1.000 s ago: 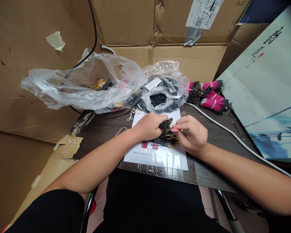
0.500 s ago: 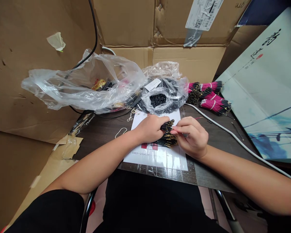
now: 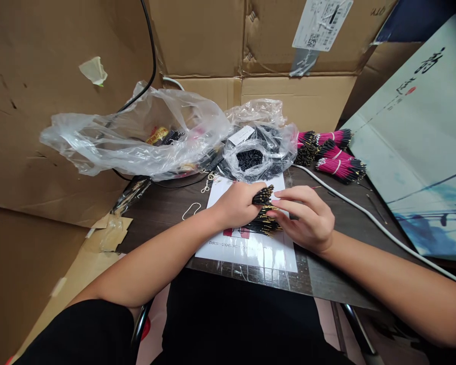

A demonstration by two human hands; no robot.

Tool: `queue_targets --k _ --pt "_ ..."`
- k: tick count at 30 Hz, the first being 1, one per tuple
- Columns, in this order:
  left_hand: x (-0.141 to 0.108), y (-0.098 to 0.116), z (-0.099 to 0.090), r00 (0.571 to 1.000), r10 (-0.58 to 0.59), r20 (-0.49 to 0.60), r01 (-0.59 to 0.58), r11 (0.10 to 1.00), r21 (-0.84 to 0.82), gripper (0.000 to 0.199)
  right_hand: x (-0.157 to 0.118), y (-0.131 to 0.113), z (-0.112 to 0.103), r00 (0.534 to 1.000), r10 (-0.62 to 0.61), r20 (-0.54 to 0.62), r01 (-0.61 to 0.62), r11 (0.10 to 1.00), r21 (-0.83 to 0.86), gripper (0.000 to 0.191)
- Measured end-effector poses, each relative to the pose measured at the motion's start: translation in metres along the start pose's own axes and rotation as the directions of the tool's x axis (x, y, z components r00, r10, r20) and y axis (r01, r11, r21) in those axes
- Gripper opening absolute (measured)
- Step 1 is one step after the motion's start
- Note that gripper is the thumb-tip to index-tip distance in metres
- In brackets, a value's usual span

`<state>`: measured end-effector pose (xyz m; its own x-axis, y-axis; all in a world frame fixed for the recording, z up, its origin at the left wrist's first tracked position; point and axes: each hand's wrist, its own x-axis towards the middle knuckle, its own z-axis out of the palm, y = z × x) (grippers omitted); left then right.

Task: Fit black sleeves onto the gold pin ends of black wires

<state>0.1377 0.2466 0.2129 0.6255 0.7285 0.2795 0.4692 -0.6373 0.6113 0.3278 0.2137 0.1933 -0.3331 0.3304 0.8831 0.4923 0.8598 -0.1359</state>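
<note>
Left hand (image 3: 237, 205) fingers wrap the black bundle (image 3: 264, 195), right hand (image 3: 309, 215) fingers spread by its gold-tipped ends; next move likely needs a steady left grip.

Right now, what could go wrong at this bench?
The left hand grips a bundle of thin black pieces with gold tips; a looser grip could let some slide out. More gold-tipped pieces lie directly below, so dropped ones might mix in. The bag of small black parts is open just beyond the hands and could spill if bumped.
</note>
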Motion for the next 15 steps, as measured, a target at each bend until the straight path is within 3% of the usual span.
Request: queue_targets --k 5,15 --pt "0.0001 -0.0003 -0.0011 1.0 -0.002 -0.014 0.002 1.0 -0.012 0.005 -0.0052 0.0029 -0.0003 1.0 -0.025 0.006 0.026 0.998 -0.054 0.054" --pt "-0.0016 0.0036 0.0009 0.997 -0.038 -0.066 0.029 0.991 -0.134 0.01 -0.006 0.0049 0.0039 0.997 -0.066 0.05 0.071 0.993 -0.091 0.057"
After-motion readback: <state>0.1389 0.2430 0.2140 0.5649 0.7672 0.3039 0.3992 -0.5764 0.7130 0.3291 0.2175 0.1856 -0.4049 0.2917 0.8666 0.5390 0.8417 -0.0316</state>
